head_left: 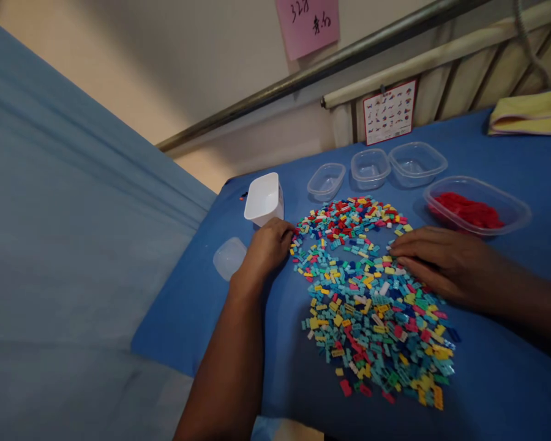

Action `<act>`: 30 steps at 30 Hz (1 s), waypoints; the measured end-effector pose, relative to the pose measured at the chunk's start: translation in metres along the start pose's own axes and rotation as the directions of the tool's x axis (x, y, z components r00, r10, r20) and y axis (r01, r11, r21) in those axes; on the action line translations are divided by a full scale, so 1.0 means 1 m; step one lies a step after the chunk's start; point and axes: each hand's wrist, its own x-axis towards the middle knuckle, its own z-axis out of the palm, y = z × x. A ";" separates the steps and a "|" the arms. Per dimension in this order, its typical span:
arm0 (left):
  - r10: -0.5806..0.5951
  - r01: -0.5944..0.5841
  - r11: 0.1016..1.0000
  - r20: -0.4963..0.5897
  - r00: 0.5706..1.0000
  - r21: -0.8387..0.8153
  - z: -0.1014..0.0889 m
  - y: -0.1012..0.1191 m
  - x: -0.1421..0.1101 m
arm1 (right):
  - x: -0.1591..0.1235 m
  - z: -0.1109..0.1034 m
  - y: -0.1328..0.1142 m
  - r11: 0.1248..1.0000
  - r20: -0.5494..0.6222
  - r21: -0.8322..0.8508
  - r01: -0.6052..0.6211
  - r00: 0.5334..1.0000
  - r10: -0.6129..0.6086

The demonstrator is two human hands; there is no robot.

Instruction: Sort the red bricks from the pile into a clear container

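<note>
Fingers of both hands, left [270, 245] and right [434, 260], touched bricks [376, 312]
Curled left, extended right, mid-frame; grip couldn't be told.

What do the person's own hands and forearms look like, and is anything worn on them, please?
Both the left hand and the right hand are bare, with no gloves, and no watch or bracelet shows at either wrist. The forearms have no sleeves as far as the picture shows them. No cables or markings can be made out on either arm.
</note>
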 end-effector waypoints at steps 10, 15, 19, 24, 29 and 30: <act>0.129 -0.129 0.992 0.074 0.989 -0.005 -0.003 0.001 0.007 | 0.000 0.001 0.000 1.000 0.024 -0.027 0.006 1.000 -0.005; 0.057 -0.065 0.997 0.151 0.987 0.047 -0.010 0.008 0.009 | 0.000 0.000 0.000 1.000 0.013 -0.005 0.004 1.000 -0.004; -0.036 0.022 0.997 0.195 0.980 0.078 -0.016 0.011 0.005 | -0.001 0.001 0.001 1.000 0.013 0.000 0.008 1.000 -0.008; -0.039 0.026 0.997 0.211 0.977 0.067 -0.018 0.009 0.003 | 0.000 0.003 0.002 1.000 0.002 0.019 -0.014 1.000 0.014; 0.012 -0.032 0.996 0.225 0.974 0.086 -0.017 0.011 0.007 | 0.002 0.002 0.001 1.000 0.010 0.021 -0.016 1.000 0.016; -0.010 -0.013 0.995 0.240 0.971 0.096 -0.017 0.012 0.008 | 0.002 0.002 0.001 1.000 0.012 0.016 -0.013 1.000 0.012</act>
